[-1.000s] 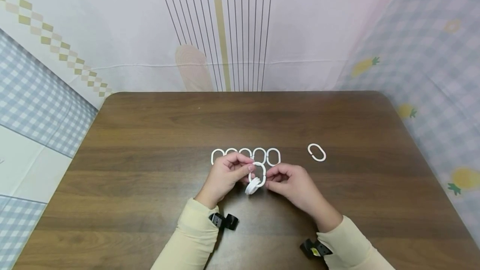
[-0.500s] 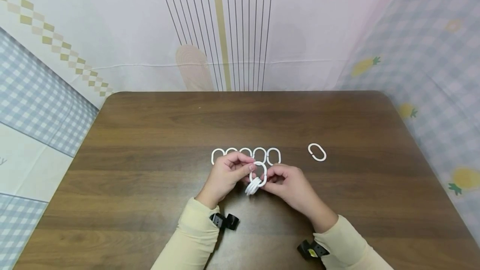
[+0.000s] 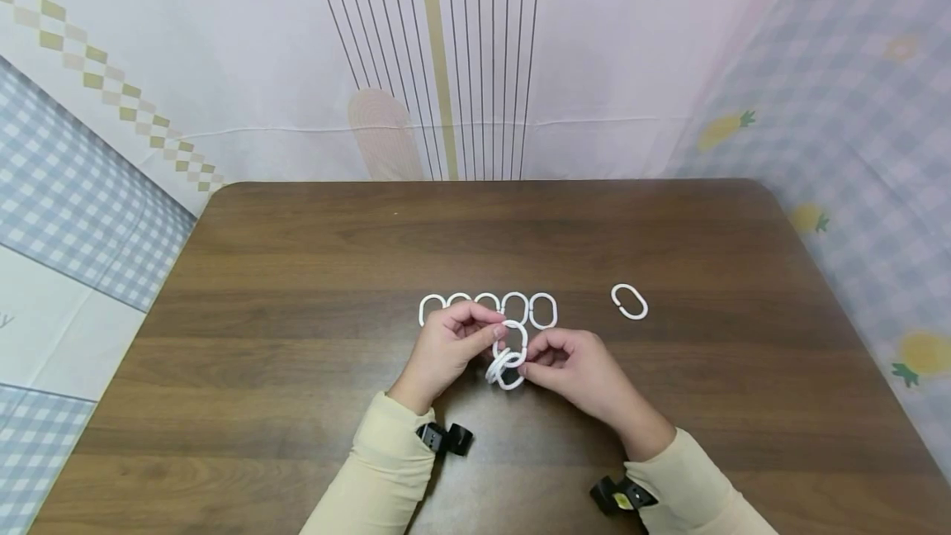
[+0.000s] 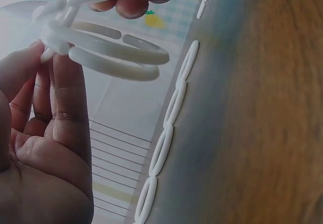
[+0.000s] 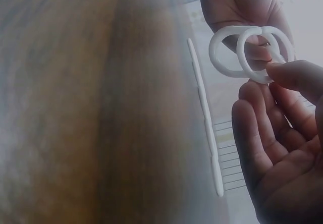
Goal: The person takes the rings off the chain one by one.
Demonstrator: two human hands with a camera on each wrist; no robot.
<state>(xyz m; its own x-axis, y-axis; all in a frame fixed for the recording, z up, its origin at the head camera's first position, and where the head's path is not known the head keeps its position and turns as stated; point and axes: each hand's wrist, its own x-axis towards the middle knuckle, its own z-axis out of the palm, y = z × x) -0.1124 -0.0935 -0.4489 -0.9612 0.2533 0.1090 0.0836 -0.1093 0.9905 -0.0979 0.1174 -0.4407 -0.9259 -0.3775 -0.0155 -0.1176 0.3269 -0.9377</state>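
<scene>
My left hand [image 3: 449, 345] pinches a white oval plastic link [image 3: 525, 340] between thumb and fingers, raised in front of me. Several more white links [image 3: 494, 370] hang bunched from its lower end, one swung out to the right. That one is pinched by the thumb and fingertips of my right hand [image 3: 575, 366]. In the right wrist view two links [image 5: 222, 72] cross each other, and the right thumb presses the edge of the nearer one. From the left wrist, the hanging links [image 4: 116, 50] spread out between both hands.
Behind the hands, several white links [image 3: 555, 312] lie side by side in a row on the brown wooden table [image 3: 297, 403]; the left hand partly covers them. A single link [image 3: 633, 318] lies apart at the right. Patterned cloth [image 3: 609, 40] hangs beyond the table.
One hanging link has swung out from the bunch to the right, below the upper link. My right hand has moved slightly left to it; my left hand stays nearly still.
</scene>
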